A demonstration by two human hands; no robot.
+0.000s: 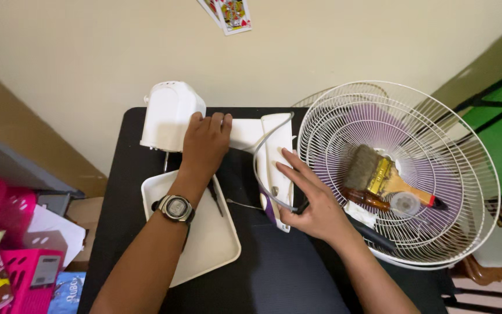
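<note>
White moulded-plastic fan body (204, 125): it lies on its side across the far end of the black tabletop (274, 273), with the rounded motor housing to the left and the flat stand section running right.
Left hand (205, 142): palm down, fingers spread flat over the neck just right of the housing; it presses rather than clasps.
Right hand (312, 200): open, fingers splayed against the white stand piece with the grey cable (262, 168) looped round it; a dark tool handle seems to sit under the palm, though I cannot tell whether it is gripped.
Handling: I judge it a rigid, smooth shell, weightier at the motor end and apt to roll or slide, so the narrow neck or housing sides are the best hold.
Nearby: a white rectangular plastic tray (204, 232) under the left wrist, and white wire fan guards (402, 168) holding a bristled paintbrush with an orange handle (379, 174).
</note>
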